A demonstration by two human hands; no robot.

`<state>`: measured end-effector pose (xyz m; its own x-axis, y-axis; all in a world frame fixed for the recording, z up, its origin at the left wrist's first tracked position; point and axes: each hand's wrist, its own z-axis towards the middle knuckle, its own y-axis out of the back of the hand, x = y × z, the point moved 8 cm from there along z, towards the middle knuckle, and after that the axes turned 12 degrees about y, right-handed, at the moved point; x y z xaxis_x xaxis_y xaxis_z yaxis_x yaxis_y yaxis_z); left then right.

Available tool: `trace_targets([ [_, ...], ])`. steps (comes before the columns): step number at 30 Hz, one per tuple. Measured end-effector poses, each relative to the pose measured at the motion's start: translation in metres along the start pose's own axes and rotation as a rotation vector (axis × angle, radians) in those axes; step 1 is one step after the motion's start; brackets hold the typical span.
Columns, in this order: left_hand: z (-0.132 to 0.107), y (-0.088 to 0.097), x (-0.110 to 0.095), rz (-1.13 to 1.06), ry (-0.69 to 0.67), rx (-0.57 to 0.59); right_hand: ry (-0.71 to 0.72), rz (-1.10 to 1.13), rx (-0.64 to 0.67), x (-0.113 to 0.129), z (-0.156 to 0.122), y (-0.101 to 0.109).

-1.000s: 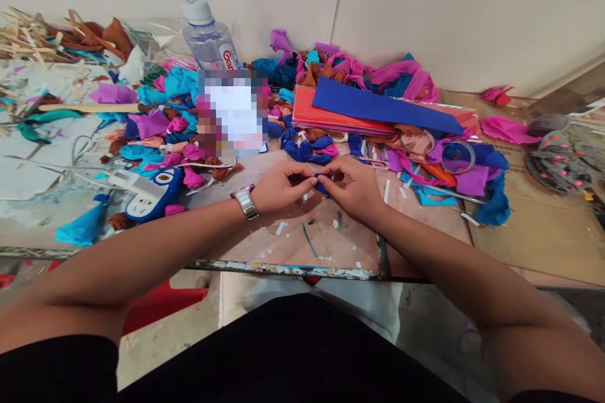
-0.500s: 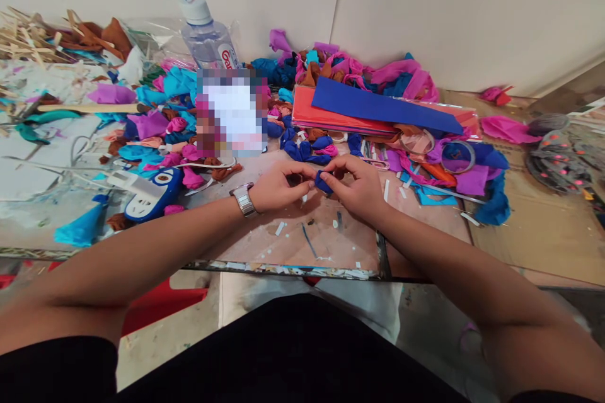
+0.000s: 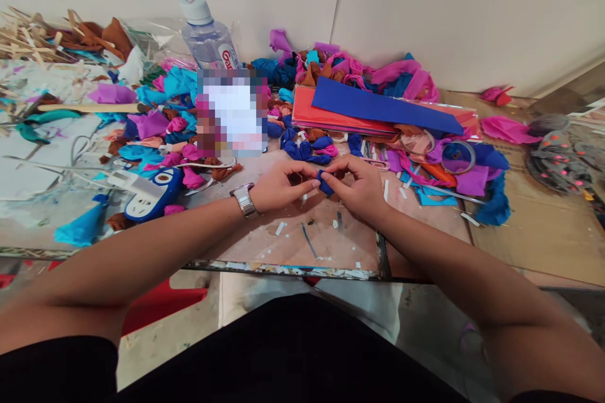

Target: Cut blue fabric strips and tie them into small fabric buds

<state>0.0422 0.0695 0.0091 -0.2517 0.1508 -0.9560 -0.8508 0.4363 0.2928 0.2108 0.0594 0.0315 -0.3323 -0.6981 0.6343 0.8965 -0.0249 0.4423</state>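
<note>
Between my two hands is a small folded piece of dark blue crepe paper [image 3: 325,184], held just above the table. My left hand [image 3: 282,186], with a metal watch [image 3: 244,200] on its wrist, pinches it from the left with thumb and fingers. From the right, my right hand [image 3: 358,187] pinches the same piece, covering part of it. Just beyond the fingers lie several twisted blue paper bundles [image 3: 300,151]. A flat blue paper strip [image 3: 385,106] rests on a stack of red paper [image 3: 331,111] behind them.
A water bottle [image 3: 210,38] stands at the back left. At left lies a blue power strip [image 3: 158,195] with a white cable. Tape rolls [image 3: 458,157] sit among paper scraps at right. Pliers [image 3: 38,116] and wooden sticks [image 3: 28,38] lie far left.
The blue paper has turned slightly between my fingertips and moved a little to the right. My left thumb has shifted slightly right; both arms stay nearly still.
</note>
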Motion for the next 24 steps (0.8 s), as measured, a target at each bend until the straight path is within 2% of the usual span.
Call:
trace_targets([
  [6, 0.0001, -0.0004, 0.0032, 0.002, 0.022, 0.003, -0.01, 0.005, 0.008, -0.0002, -0.0006, -0.0009],
  [19, 0.0008, -0.001, -0.003, 0.043, -0.027, 0.011, -0.001, 0.042, 0.043, 0.0025, -0.0008, -0.0042],
  [24, 0.0004, -0.0007, -0.0068, 0.066, -0.049, -0.005, 0.058, 0.036, 0.088, 0.0086, 0.0006, -0.0069],
])
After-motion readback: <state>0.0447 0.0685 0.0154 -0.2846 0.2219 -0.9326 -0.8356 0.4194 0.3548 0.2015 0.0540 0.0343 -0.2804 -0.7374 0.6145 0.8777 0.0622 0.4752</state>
